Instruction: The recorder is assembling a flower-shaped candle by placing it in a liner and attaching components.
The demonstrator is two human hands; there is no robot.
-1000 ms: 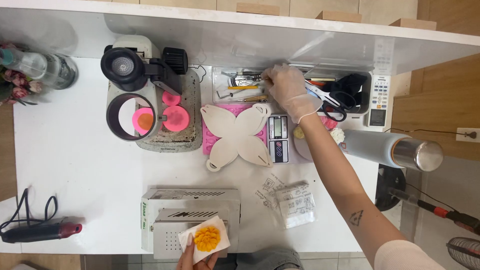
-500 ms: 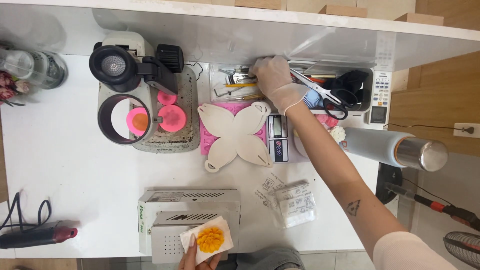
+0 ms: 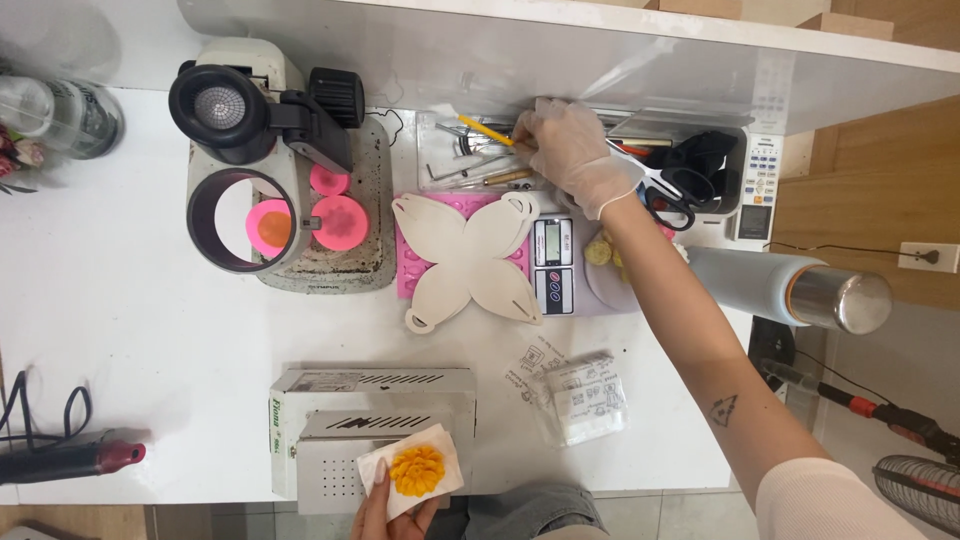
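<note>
Flower (image 3: 417,470), orange and on white paper, sits in my left hand (image 3: 385,505), fingers cupped beneath it, just below the white box (image 3: 372,420). Well up and right of that box, my gloved right hand (image 3: 570,150) pinches a yellow tool (image 3: 485,130) over the tray (image 3: 445,165).

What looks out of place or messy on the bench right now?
Little stands out. The base plate under the magnifier lamp looks stained and grimy around the pink moulds. Clear packets lie loose and crumpled. Nothing appears spilled or tipped.
</note>
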